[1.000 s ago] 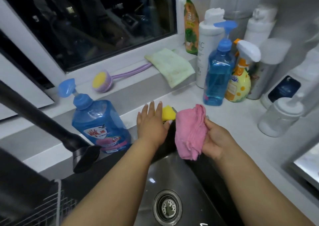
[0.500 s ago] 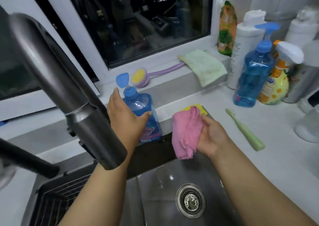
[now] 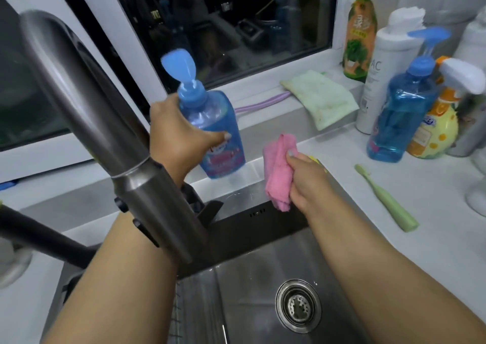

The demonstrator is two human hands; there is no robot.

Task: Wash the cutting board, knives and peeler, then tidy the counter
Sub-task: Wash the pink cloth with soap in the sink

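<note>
Head view, progress: no cutting board, knife or peeler showed; the washing looked not yet begun, with soap and cloth only being readied.
Left hand [image 3: 181, 136]: its grip wrapped the blue soap bottle [image 3: 213, 130].
Bottle axis: tilted, pump toward 11 o'clock, base apparently clear of the table [image 3: 394, 238], though blurred.
Right hand [image 3: 307, 178]: closed around the pink cloth [image 3: 278, 170] over the sink [image 3: 249, 291] rim.
</note>
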